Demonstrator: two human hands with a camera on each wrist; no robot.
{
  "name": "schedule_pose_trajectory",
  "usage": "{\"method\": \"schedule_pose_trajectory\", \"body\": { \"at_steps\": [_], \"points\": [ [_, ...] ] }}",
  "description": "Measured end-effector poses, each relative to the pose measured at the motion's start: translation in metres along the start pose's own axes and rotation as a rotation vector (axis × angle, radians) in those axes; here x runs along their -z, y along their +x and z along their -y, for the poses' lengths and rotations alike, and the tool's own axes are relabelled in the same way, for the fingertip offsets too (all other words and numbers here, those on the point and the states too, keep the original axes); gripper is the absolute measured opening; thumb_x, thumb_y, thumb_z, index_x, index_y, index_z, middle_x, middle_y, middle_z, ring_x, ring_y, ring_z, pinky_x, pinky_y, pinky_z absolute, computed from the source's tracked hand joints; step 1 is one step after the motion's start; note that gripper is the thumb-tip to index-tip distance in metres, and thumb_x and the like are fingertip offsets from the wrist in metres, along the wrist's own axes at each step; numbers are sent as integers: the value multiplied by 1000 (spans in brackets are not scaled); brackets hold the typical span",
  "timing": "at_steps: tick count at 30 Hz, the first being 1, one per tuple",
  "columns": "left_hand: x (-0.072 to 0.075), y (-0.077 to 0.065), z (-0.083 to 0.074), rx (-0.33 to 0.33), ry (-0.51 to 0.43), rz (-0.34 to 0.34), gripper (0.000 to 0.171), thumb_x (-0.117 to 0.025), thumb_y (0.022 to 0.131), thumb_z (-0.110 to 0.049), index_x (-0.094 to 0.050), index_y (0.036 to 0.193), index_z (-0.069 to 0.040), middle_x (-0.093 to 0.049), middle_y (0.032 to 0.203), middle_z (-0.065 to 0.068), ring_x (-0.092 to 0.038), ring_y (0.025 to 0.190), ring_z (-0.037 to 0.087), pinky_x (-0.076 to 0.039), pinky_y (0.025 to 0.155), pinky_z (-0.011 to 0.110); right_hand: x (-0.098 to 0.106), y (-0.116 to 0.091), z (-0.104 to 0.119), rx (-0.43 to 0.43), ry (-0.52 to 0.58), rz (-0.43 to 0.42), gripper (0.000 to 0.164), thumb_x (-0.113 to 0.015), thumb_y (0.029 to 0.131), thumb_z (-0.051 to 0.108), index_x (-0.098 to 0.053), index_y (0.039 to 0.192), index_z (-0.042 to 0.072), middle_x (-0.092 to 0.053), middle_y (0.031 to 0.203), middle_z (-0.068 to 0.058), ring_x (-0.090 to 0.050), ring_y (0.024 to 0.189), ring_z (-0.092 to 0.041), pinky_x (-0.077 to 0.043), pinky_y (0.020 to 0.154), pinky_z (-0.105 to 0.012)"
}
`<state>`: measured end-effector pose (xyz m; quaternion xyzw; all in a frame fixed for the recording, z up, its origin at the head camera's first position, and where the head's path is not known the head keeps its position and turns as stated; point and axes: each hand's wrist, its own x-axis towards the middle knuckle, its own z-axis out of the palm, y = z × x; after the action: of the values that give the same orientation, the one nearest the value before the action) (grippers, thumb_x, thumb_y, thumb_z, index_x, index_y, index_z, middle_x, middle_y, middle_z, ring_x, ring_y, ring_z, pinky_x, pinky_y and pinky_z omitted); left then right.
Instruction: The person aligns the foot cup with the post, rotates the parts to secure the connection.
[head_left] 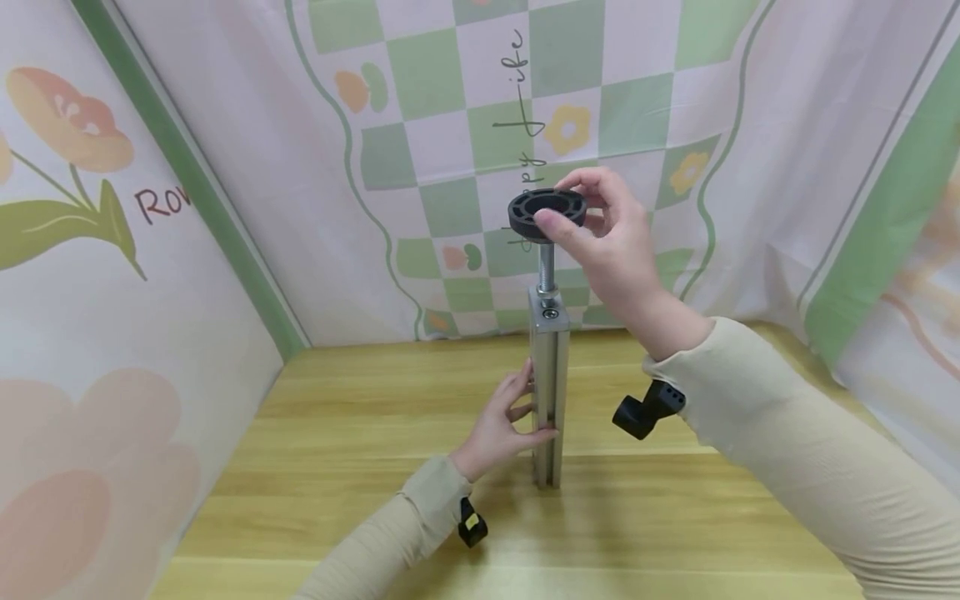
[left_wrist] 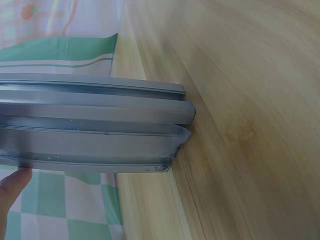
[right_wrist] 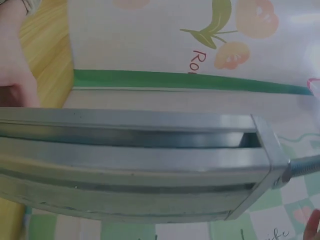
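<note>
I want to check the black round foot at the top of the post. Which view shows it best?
The head view: the black round foot is in full sight, pinched by the right hand. The right wrist view shows only its threaded rod; the left wrist view shows none of it.

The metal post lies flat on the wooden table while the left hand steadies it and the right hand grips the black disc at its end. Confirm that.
Not quite: the metal post stands upright on the table, as the head view shows. The left hand does steady it, and the right hand grips the black disc on top.
</note>
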<state>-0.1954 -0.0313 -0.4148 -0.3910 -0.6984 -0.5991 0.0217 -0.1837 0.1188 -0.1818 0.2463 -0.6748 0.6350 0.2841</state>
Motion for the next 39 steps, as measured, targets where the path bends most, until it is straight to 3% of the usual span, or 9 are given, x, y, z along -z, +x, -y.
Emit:
{"method": "schedule_pose_trajectory", "body": {
  "at_steps": [6, 12, 19, 26, 33, 39],
  "points": [
    [1, 0, 1, -12, 14, 5, 111, -72, 76, 8, -8, 145, -52, -34, 140, 20, -44, 123, 36, -46, 101, 32, 5, 8, -13, -84, 435, 178, 20, -46, 93, 21, -52, 110, 11, -60, 93, 0, -58, 89, -10, -44, 91, -24],
    [0, 0, 1, -2, 12, -2, 112, -73, 75, 9, -9, 144, -52, -34, 140, 20, -43, 123, 37, -46, 101, 32, 12, 14, -23, -221, 642, 337, 26, -38, 96, 27, -53, 113, 16, -56, 110, -4, -53, 104, -16, -40, 95, -29],
    [1, -1, -1, 9, 15, 2, 110, -72, 77, 7, -9, 145, -50, -35, 139, 19, -43, 123, 36, -46, 101, 33, 15, 16, -30, -289, 734, 410, 33, -31, 94, 29, -54, 116, 18, -55, 116, -4, -51, 107, -19, -38, 93, -31],
    [1, -1, 0, 13, 11, -2, 109, -72, 77, 7, -10, 145, -51, -35, 140, 19, -43, 123, 36, -46, 101, 33, 12, 15, -30, -275, 835, 512, 40, -43, 89, 27, -54, 125, 14, -55, 117, -6, -51, 105, -18, -42, 86, -32],
    [-1, 0, -1, 0, 4, -2, 113, -73, 75, 9, -9, 142, -55, -34, 141, 20, -43, 124, 38, -46, 101, 35, 11, 18, -26, -290, 920, 524, 57, -55, 76, 24, -47, 130, 10, -54, 122, -12, -51, 103, -21, -43, 86, -34],
    [-3, 1, -1, -10, 0, -1, 115, -72, 74, 10, -5, 146, -49, -31, 142, 22, -43, 123, 40, -46, 101, 37, 12, 18, -27, -302, 931, 520, 47, -57, 73, 23, -55, 118, 9, -57, 118, -12, -50, 101, -21, -43, 85, -33]
  ]
}}
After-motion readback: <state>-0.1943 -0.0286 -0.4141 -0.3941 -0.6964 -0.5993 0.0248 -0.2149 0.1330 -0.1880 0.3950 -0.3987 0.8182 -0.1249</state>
